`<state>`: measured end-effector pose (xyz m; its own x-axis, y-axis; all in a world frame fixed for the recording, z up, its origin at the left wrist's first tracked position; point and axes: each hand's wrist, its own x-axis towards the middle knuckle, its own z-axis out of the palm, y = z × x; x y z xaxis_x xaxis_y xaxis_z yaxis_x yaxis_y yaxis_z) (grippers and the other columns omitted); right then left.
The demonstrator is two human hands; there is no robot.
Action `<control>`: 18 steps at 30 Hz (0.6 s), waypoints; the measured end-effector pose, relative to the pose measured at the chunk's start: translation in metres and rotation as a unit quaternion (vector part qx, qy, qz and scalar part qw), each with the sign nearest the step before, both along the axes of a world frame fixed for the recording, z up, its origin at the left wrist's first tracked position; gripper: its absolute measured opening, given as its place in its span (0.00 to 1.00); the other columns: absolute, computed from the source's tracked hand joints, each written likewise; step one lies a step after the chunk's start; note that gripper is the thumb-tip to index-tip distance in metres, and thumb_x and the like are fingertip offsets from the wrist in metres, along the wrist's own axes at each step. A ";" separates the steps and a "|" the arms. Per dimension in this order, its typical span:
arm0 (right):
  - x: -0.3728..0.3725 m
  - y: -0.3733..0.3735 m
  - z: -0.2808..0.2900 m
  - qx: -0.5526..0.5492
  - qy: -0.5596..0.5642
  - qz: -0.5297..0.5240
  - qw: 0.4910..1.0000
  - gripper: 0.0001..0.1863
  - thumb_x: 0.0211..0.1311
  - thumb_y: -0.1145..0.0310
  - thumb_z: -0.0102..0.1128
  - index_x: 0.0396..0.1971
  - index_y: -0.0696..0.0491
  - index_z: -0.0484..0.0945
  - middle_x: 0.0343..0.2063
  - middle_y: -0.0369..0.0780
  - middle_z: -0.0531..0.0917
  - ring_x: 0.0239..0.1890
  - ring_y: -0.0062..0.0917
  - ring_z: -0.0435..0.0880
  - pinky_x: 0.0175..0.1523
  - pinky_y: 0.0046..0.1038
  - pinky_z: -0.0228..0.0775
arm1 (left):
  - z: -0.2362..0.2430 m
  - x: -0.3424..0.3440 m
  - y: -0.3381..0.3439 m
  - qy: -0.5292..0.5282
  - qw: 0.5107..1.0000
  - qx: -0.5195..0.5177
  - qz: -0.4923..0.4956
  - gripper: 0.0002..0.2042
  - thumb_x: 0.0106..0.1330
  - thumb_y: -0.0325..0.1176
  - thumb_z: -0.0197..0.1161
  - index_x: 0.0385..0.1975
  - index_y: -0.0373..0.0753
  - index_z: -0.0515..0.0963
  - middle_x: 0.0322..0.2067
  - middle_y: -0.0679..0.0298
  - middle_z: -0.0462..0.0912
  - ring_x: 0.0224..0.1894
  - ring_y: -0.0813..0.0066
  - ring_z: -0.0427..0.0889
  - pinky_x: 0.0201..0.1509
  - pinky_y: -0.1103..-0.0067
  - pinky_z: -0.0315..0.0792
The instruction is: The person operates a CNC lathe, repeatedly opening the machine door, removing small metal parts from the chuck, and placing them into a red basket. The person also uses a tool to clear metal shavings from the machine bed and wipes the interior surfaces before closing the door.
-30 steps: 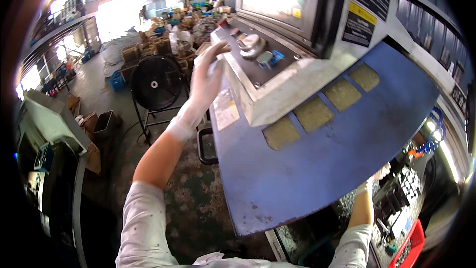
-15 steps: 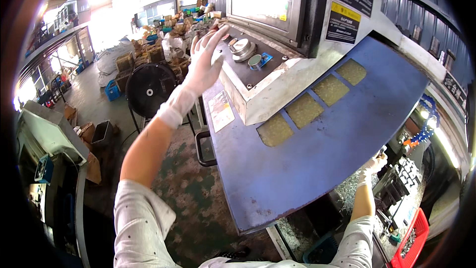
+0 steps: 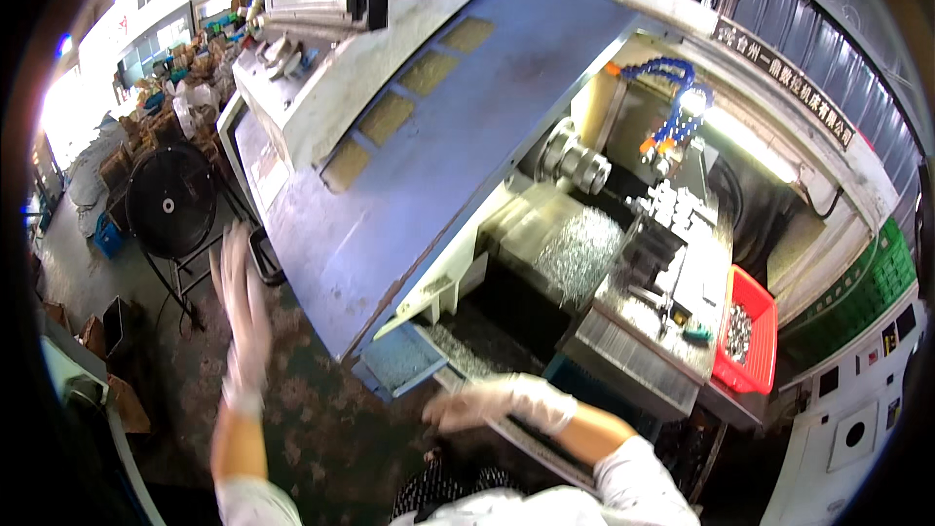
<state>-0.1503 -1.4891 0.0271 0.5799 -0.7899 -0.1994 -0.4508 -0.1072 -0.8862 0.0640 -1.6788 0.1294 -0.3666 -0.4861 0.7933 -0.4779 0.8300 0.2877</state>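
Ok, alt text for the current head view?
A white-gloved left hand, open, and a white-gloved right hand hover near a blue-doored metal machine; silvery metal shavings and a red plastic basket show at right.

Two hands (image 3: 506,399), four panes (image 3: 387,118), one fan (image 3: 190,193), perhaps three cylinders (image 3: 728,0).

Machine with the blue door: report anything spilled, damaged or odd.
Loose silvery shavings lie heaped below the chuck, which looks untidy, though perhaps normal for cutting work. The blue door has a brownish, scuffed edge beside the opening, suggesting worn paint.
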 end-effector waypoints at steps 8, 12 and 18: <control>0.127 -0.003 -0.117 0.134 -0.008 -0.043 0.990 0.20 0.53 0.58 0.43 0.39 0.58 0.66 0.37 0.42 0.72 0.41 0.26 0.69 0.46 0.23 0.58 | -0.285 0.317 0.273 0.018 0.645 0.493 0.584 0.20 0.51 0.37 0.45 0.45 0.36 0.60 0.48 0.55 0.59 0.51 0.62 0.56 0.54 0.70 0.47; 0.181 -0.032 -0.153 0.167 0.005 -0.086 0.982 0.18 0.52 0.61 0.45 0.37 0.59 0.68 0.33 0.40 0.74 0.38 0.23 0.71 0.44 0.22 0.60 | -0.244 0.390 0.308 0.072 0.616 0.408 0.669 0.23 0.44 0.37 0.55 0.42 0.34 0.63 0.47 0.53 0.60 0.49 0.59 0.58 0.52 0.71 0.51; 0.362 -0.123 -0.161 0.111 0.076 0.113 0.984 0.17 0.50 0.61 0.46 0.35 0.58 0.69 0.33 0.42 0.74 0.39 0.26 0.71 0.44 0.23 0.60 | -0.139 0.483 0.265 -0.122 0.630 0.231 0.731 0.32 0.42 0.38 0.57 0.48 0.35 0.53 0.51 0.53 0.50 0.55 0.59 0.47 0.56 0.65 0.39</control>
